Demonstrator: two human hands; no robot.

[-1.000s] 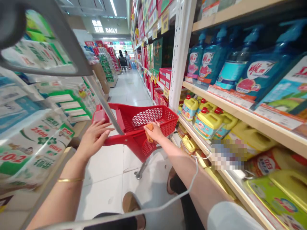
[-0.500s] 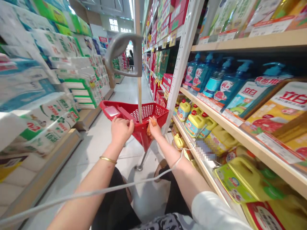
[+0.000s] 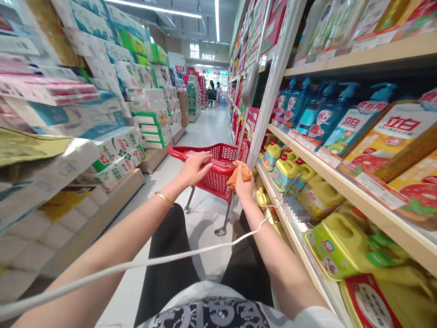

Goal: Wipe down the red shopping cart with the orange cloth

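In front of me stands a red wheeled shopping basket (image 3: 215,181) on metal legs, with perforated sides and a rim rising to the left. My left hand (image 3: 194,170) is open at the near left rim, fingers stretched forward; whether it touches the rim I cannot tell. An orange cloth (image 3: 233,181) is bunched in my right hand (image 3: 244,186), close to the basket's near right corner. The basket's pole with its grey handle (image 3: 250,85) rises at the right, in front of the shelf post.
Shelves on the right hold blue pump bottles (image 3: 322,116) and yellow jugs (image 3: 285,172). Packs of tissue paper (image 3: 119,148) are stacked on the left. A white cable (image 3: 191,253) crosses over my forearms. People are far down the aisle (image 3: 211,125).
The basket has turned, and its pole and handle have swung to the right. My left hand has unfolded from a curled grip at the rim. More of the orange cloth shows in my right hand.
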